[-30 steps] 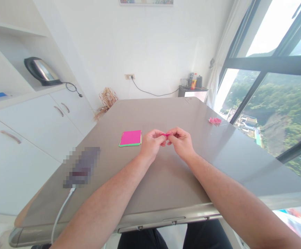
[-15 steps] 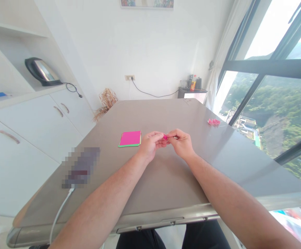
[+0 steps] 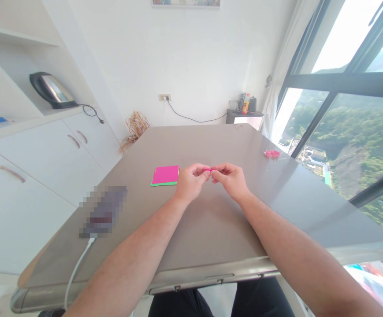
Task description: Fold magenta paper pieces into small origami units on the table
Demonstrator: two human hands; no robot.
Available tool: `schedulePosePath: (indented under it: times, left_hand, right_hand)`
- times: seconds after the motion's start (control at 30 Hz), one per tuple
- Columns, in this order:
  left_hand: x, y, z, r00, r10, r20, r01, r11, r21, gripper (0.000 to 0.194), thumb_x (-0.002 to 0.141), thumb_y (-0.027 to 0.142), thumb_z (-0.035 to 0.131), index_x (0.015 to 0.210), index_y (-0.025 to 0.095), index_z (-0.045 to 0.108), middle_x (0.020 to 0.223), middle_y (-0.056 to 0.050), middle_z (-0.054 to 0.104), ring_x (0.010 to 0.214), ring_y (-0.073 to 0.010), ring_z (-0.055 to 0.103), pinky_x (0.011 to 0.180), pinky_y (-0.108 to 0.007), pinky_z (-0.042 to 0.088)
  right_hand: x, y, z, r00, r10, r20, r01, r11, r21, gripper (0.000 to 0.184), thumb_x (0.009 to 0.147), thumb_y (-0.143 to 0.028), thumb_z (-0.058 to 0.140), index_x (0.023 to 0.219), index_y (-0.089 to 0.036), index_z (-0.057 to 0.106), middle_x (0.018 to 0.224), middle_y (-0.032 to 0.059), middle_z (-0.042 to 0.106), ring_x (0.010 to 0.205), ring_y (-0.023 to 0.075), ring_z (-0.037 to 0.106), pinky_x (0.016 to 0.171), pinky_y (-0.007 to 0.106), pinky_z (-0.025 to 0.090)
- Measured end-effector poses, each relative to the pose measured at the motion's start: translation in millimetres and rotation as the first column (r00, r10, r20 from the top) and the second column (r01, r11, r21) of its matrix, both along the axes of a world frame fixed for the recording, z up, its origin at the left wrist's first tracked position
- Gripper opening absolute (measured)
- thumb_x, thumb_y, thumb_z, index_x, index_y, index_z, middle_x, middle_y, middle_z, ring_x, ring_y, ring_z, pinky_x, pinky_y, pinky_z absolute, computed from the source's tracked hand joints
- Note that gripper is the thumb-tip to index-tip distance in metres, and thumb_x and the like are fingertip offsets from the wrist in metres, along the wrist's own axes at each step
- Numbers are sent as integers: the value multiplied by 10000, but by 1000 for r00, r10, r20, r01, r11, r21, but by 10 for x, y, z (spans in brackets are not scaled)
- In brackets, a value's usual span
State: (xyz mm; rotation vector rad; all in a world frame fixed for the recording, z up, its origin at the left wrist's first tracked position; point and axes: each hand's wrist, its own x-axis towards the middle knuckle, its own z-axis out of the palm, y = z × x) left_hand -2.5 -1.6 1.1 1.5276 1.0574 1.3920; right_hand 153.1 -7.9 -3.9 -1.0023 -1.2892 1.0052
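Over the middle of the table, my left hand [image 3: 191, 180] and my right hand [image 3: 230, 178] almost meet at the fingertips. Both are closed in a pinch on a small folded piece of magenta paper [image 3: 208, 170]. Most of the paper is hidden by the fingers, so its exact shape cannot be made out. Just left of my left hand lies a stack of square coloured paper [image 3: 165, 175], magenta on top with green showing at the near edge. Small pink folded paper pieces [image 3: 272, 153] lie farther off to the right.
A blurred-out flat object [image 3: 103, 211] with a white cable [image 3: 79, 268] lies at the left of the grey table [image 3: 211, 233]. An electric kettle [image 3: 54, 90] stands on the cabinet at left. Dried stalks [image 3: 136, 130] are beyond the far left corner; a window is at right.
The fingers of my left hand, more spread half a second ago, have curled in again. Both hands shift slightly around the magenta paper, which stays between them. The stack has not moved.
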Motion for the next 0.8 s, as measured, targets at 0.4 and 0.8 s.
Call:
schedulePosePath:
  times: [0.4,0.8]
  left_hand:
    - [-8,0,8,997,-2,-81,1,1000,-7,101,745,243,717,834,196,722,718,-9,726,674,-151,662,641,-280,511]
    - [6,7,-15,997,41,-72,-43,999,-15,71,711,252,724,752,194,729,691,-19,715,655,-159,645,631,-291,492]
  right_hand:
    - [12,-8,-13,996,-28,90,26,999,18,137,752,-329,727,772,-194,723,636,7,683,623,157,635,643,313,502]
    - [-7,-32,7,986,-56,158,54,998,14,164,752,-359,697,744,-196,703,621,9,673,583,143,575,565,283,426]
